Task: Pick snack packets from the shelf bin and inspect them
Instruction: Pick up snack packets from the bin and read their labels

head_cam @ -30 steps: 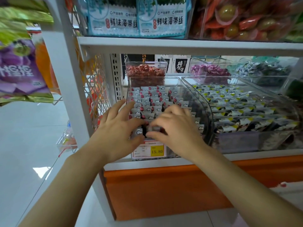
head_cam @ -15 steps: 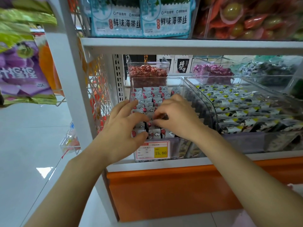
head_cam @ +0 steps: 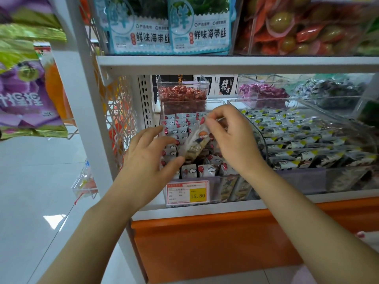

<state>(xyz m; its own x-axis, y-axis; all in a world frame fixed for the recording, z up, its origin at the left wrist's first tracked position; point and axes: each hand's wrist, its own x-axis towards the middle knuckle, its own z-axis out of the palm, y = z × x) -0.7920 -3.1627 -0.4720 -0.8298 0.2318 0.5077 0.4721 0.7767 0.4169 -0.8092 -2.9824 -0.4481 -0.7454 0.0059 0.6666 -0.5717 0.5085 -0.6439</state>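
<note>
A clear shelf bin (head_cam: 215,189) holds several small white snack packets (head_cam: 207,171) printed with red and cloud marks. One snack packet (head_cam: 196,141) is lifted above the bin, tilted, with a cartoon figure on its face. My right hand (head_cam: 231,138) pinches its upper end between thumb and fingertips. My left hand (head_cam: 149,158) is at its lower end, thumb under the packet's bottom corner and fingers spread over the bin's left side.
A yellow price tag reading 15.80 (head_cam: 187,194) is on the bin's front. A larger clear bin of black, white and yellow packets (head_cam: 307,140) stands to the right. Bins of red candy (head_cam: 182,95) and purple candy (head_cam: 260,93) sit behind. A shelf board (head_cam: 225,62) hangs overhead.
Both hands were down among the packets in the bin. Now the right hand has pulled one packet up out of the bin, and the left hand has come to its lower end.
</note>
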